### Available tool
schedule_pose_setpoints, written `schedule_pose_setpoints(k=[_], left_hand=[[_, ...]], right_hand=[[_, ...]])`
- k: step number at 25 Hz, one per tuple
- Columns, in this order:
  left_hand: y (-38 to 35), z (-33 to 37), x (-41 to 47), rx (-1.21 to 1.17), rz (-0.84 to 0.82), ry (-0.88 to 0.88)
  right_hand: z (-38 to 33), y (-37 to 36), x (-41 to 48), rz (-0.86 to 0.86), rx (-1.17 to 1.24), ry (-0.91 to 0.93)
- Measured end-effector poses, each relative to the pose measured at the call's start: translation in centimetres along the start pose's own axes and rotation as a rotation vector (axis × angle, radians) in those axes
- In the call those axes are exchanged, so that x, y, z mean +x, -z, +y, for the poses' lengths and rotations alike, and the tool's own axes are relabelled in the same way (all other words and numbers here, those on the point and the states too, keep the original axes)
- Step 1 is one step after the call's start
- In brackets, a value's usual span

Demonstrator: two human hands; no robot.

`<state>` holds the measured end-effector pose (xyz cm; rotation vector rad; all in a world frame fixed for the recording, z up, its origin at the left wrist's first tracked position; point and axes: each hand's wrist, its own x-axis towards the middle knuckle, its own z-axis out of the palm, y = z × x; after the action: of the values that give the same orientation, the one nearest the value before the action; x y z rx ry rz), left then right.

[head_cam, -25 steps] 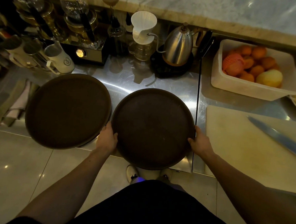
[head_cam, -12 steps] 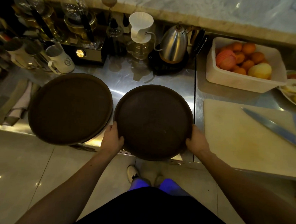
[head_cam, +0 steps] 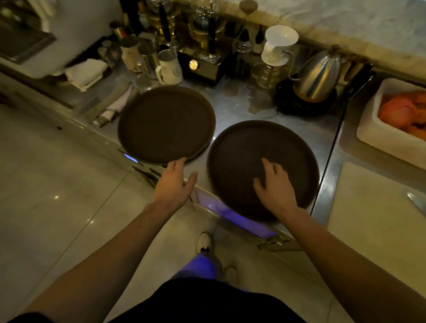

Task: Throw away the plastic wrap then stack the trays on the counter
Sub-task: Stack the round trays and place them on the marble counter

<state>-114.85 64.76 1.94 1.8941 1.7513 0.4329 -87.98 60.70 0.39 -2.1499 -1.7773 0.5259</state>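
Note:
Two round dark brown trays lie side by side on the steel counter (head_cam: 237, 108). The left tray (head_cam: 165, 124) overhangs the counter's front edge a little. The right tray (head_cam: 247, 148) also juts past the front edge. My left hand (head_cam: 175, 184) is open, its fingertips reaching the near rim of the left tray. My right hand (head_cam: 276, 187) rests flat with spread fingers on the near part of the right tray. No plastic wrap is visible.
Behind the trays stand a steel kettle (head_cam: 316, 78), a white dripper on a glass server (head_cam: 277, 48), siphon brewers and white jugs (head_cam: 170, 67). A white tub of oranges (head_cam: 394, 126) and a cutting board (head_cam: 382, 209) with a knife lie right. Folded cloths (head_cam: 108, 106) lie left.
Both hands have let go of the right tray's rim. The left hand moved to the left tray's near edge, the right hand onto the right tray's surface. The view swung left.

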Motion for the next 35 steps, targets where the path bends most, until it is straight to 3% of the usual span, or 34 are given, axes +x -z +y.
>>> schedule_pose_setpoints(k=[6,10,16,25,30,35], left_hand=[[4.8,-6.2,0.8,0.059,0.155,0.155],[7.4,-11.1,4.9,0.032,0.176,0.230],[11.4,-17.7,14.0,-0.026,0.057,0.261],[13.1,-21.7,21.9,-0.024,-0.191,0.285],[13.1,-21.3,24.1,-0.079,-0.265,0.287],[12.9,-21.4,24.8,0.026,-0.294,0.324]], right_hand=[[-8.2,-2.3,4.9,-0.046,-0.072,0.215],[-13.6,-4.8,10.0,-0.087,-0.109,0.249],[-18.6,-7.9,18.3,-0.148,-0.128,0.008],[-19.0,-9.8,24.2,-0.264,-0.074,-0.323],[-18.2,-10.3,24.6,-0.370,0.021,-0.382],[-17.7,-9.7,24.5,-0.292,0.129,-0.407]])
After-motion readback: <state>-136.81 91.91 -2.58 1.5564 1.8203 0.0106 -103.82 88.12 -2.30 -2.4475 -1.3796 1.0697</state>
